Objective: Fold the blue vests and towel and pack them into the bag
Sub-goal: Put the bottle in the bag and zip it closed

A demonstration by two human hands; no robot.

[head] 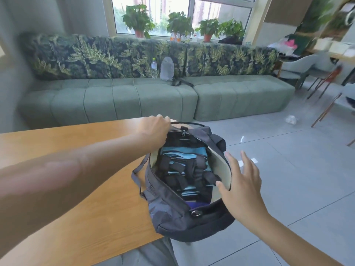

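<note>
The right hand (243, 186) is near the camera, fingers spread and straight, thumb touching the pale inner rim of the dark bag (169, 212). The bag stands unzipped at the edge of the wooden table (80, 217), partly over it. Inside lie the folded blue vests (183, 156) with black straps; below them is something purple, perhaps the towel, but it is too hidden to tell. The left hand (153, 129) grips the far end of the bag near the zipper. Behind stands a green sofa (153, 98) with a water bottle (154, 67).
</note>
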